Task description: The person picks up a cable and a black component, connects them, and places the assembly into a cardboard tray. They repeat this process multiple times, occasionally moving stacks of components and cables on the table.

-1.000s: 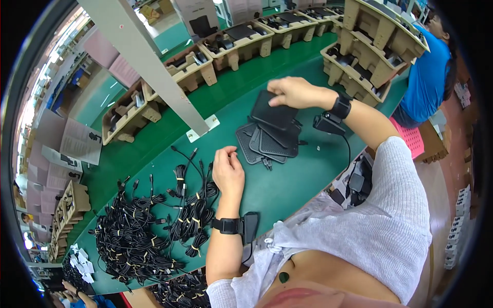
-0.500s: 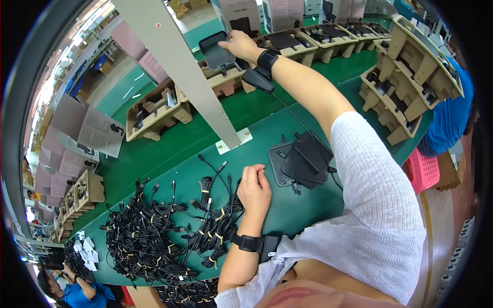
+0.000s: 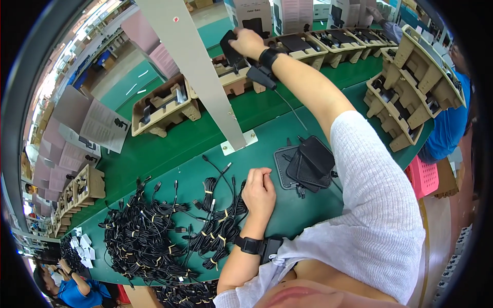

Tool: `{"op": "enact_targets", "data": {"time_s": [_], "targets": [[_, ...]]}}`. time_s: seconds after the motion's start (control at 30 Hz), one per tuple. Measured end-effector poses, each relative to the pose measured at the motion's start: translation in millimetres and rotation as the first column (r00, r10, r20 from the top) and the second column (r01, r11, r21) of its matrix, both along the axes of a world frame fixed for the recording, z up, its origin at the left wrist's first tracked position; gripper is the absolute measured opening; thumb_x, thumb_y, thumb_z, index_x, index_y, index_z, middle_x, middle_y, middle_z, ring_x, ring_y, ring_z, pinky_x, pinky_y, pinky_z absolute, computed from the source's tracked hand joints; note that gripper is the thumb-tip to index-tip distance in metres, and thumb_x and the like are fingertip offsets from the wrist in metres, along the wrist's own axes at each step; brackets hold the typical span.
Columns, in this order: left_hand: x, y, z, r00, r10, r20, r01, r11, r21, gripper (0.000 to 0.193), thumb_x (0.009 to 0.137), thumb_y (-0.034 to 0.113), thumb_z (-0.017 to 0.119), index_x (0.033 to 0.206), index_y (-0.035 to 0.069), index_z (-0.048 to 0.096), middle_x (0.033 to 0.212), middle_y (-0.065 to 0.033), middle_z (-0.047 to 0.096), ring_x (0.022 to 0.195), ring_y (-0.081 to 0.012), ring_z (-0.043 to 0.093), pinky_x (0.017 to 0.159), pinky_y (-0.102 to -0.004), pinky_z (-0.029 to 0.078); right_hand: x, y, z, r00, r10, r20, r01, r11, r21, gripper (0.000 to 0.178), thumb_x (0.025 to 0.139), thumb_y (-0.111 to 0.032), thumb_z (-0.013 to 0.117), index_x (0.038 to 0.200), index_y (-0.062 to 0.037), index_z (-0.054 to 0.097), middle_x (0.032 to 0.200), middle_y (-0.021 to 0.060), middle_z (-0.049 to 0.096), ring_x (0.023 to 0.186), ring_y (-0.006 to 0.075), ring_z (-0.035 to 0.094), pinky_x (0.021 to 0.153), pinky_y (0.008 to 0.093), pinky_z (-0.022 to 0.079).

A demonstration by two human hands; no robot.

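Observation:
At the far side, my right hand [image 3: 249,43] is closed on a black rectangular plate [image 3: 229,50] with a short stub at its lower end. The plate is tilted over a tan moulded pulp tray [image 3: 234,80]. My left hand [image 3: 259,191] rests on the green table in a loose fist, and nothing shows in its fingers. Right of it lies a small pile of similar black plates [image 3: 314,156], some with a mesh-like face. To its left are bundled black cables [image 3: 218,233], tied with pale bands, next to a larger cable heap [image 3: 144,236].
A grey metal post [image 3: 205,77] stands on the table between my hands. Stacked pulp trays [image 3: 403,105] rise on the right, beside a person in blue [image 3: 449,118]. More filled trays [image 3: 292,45] and printed boxes [image 3: 292,15] line the green belt. Another person [image 3: 77,290] sits lower left.
My right hand has turned the black plate so it shows narrower, and the hand is slightly farther right. My left hand stays resting on the table. The view has shifted slightly.

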State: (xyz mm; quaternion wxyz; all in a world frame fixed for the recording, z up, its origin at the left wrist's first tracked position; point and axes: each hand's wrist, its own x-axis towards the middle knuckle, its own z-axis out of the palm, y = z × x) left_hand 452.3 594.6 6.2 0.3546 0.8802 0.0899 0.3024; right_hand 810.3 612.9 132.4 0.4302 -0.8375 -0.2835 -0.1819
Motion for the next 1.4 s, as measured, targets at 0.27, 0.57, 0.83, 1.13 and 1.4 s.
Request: {"op": "enact_targets", "data": {"time_s": [0.27,0.57,0.83,1.13,1.4], "targets": [[0,-2,0,1.000,-0.008,0.009,0.008,1.000,-0.008,0.007,0.080,-0.001,0.058,0.083,0.005,0.061,0.078,-0.0075,0.058,0.057,-0.0202,0.056,0.053,-0.0308,0.044,-36,53,0,0.930,0.076,0.359,0.135,0.839,-0.527,0.031,0.083,-0.014,0.049,0.109,-0.0001,0.058,0.085,0.0171,0.068,0.078,0.0301,0.067,0.066,0.0401,0.052],[3,-4,2,1.000,-0.006,-0.017,0.005,0.999,-0.038,0.008,0.079,-0.002,0.058,0.083,0.005,0.061,0.078,-0.0077,0.058,0.059,-0.0211,0.057,0.054,-0.0305,0.045,5,66,-43,0.941,-0.162,0.299,0.302,0.801,-0.517,0.022,0.082,-0.018,0.051,0.087,-0.0139,0.072,0.091,0.0063,0.070,0.086,0.0239,0.067,0.068,0.0374,0.053],[1,-3,-2,0.998,-0.001,-0.063,-0.003,0.998,-0.064,0.008,0.079,0.001,0.056,0.083,0.008,0.058,0.082,-0.0077,0.058,0.069,-0.0300,0.060,0.059,-0.0383,0.048,-11,44,-28,0.993,-0.036,0.110,0.102,0.723,-0.683,0.027,0.084,-0.019,0.050,0.097,-0.0072,0.070,0.100,0.0155,0.068,0.093,0.0298,0.066,0.074,0.0411,0.053],[3,-6,0,1.000,0.012,-0.014,-0.014,0.996,-0.085,0.008,0.078,0.001,0.055,0.082,0.008,0.057,0.081,-0.0093,0.057,0.071,-0.0318,0.060,0.060,-0.0417,0.048,-42,-20,-58,0.909,0.137,0.394,0.004,0.941,-0.338,0.021,0.078,-0.016,0.057,0.097,-0.0098,0.062,0.090,0.0108,0.060,0.088,0.0328,0.058,0.077,0.0462,0.046],[6,-2,-9,0.998,0.050,0.046,-0.048,0.998,-0.046,0.007,0.079,0.005,0.055,0.085,0.008,0.058,0.084,-0.0091,0.060,0.073,-0.0320,0.060,0.062,-0.0415,0.048,-230,-70,-55,0.682,0.597,0.423,-0.540,0.801,-0.259,0.015,0.064,0.002,0.055,0.075,-0.0080,0.054,0.084,0.0083,0.054,0.082,0.0277,0.053,0.071,0.0370,0.041]]}}
